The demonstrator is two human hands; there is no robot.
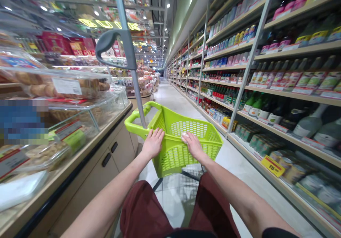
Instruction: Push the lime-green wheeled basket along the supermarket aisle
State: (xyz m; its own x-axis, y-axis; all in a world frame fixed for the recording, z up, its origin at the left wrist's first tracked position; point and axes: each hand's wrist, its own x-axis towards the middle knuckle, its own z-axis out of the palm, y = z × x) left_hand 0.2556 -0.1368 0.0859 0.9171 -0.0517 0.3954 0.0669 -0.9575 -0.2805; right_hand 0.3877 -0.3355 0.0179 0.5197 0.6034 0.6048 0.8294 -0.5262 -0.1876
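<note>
Two hands (153,144) (192,145) grip a green basket (173,163); yellow tag (272,166) reads 15.

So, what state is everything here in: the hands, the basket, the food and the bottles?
Left hand: fingers curled over basket rim.
Right hand: fingers curled over basket rim.
Lime-green plastic shopping basket: upright, held by both hands.
Clear plastic tub of bread rolls: lidded, closed.
Green glass bottles: shelved.

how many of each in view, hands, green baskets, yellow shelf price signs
left hand: 1
right hand: 1
lime green basket: 1
yellow price sign: 1
total: 4
</note>
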